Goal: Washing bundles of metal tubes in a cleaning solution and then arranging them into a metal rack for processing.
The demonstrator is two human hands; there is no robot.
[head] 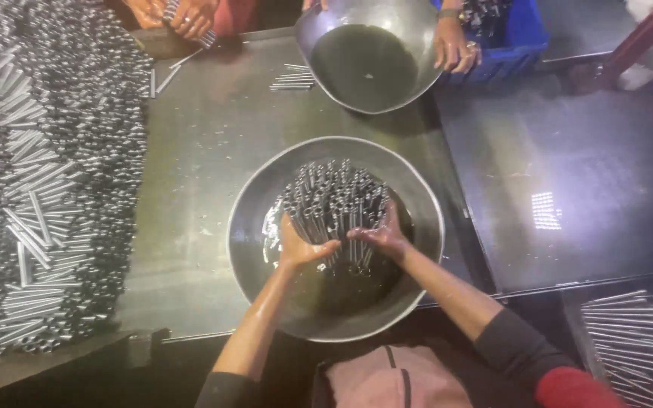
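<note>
Your left hand [297, 245] and your right hand [381, 236] close their grip on one bundle of thin metal tubes [334, 202], the fingers wrapped around the near ends from either side while the far ends fan out away from you. The bundle rests inside the large metal bowl [251, 227] on the dark tabletop [198, 136], over a shallow pool of dark liquid that lies at the bowl's near side. Your hands and left forearm shine wet, and so do the tubes, so the handful looks to be in the middle of its washing rather than finished. The tubes are slim, silvery, equal in length and hollow, their open ends showing as small rings; they lie nearly parallel, packed tight where you hold them. Judging from how things lie, only this one handful is in the bowl, and much remains: a great heap of like tubes [47, 174] covers the left of the tabletop, and another lot [636, 340] lies at your lower right. Across from you, another person's hand [451, 45] steadies a second, tilted bowl [372, 60], with a few loose tubes [292, 78] lying beside it and a blue crate [519, 34] behind.
</note>
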